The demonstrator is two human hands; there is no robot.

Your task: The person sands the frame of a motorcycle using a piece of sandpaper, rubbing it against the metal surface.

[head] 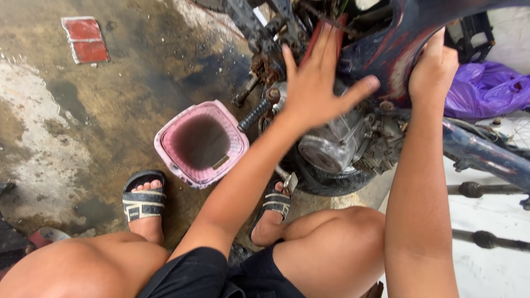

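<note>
I squat in front of a worn motorbike with a dark blue, scraped body panel (397,38). My left hand (317,83) is spread open, fingers apart, reaching over the engine (334,146) toward the frame; it holds nothing and looks slightly blurred. My right hand (433,69) is closed on the lower edge of the blue body panel. Below the left hand stick out a black footpeg (255,114) and rusty linkage (265,69).
A pink plastic basket (201,143) stands on the wet, stained concrete floor by my left foot in a black sandal (143,201). A red tile (84,38) lies far left. A purple plastic bag (486,88) sits at right, beside the bike's blue frame tube (486,157).
</note>
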